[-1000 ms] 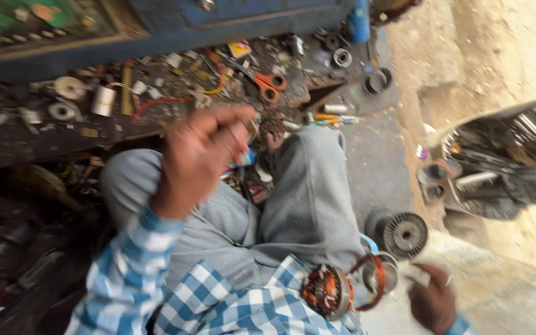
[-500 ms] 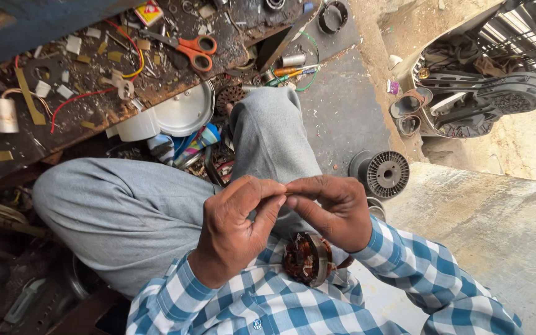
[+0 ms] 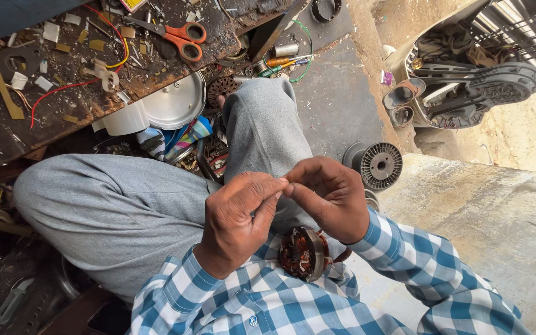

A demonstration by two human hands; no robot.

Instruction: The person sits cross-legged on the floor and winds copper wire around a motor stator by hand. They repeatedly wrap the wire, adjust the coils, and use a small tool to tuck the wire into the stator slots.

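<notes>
While a round copper-wound motor stator [image 3: 302, 253] is rested in the lap, the left hand [image 3: 237, 223] and right hand [image 3: 330, 198] are brought together just above it, fingertips pinched; what is pinched cannot be told. Farther off, orange-handled scissors [image 3: 178, 37] are seen on the cluttered rusty workbench [image 3: 63, 93].

A rusty workbench [image 3: 156, 68] bears orange-handled scissors [image 3: 178, 37] and red wire [image 3: 63, 90].
</notes>
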